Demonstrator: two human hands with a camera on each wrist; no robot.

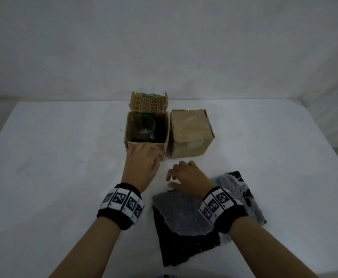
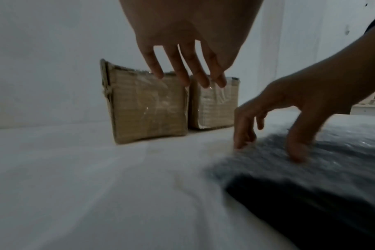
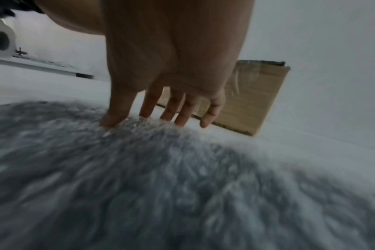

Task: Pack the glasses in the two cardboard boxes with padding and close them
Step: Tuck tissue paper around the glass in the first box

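Boxes sit side by side in the middle of our head view: the right cardboard box (image 1: 191, 133) is taped shut, but the left cardboard box (image 1: 146, 130) is open with a glass (image 1: 145, 128) inside and no padding on top yet. Our left hand (image 1: 142, 160) floats just before that box, fingers loose and empty, while our right hand (image 1: 186, 176) presses spread fingertips on the bubble wrap (image 1: 181, 212) at the lower right, not gripping it yet.

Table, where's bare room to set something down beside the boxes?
The table is bare left of the open box, and right of the closed box. Crowded: near centre, where both hands and the bubble wrap lie.
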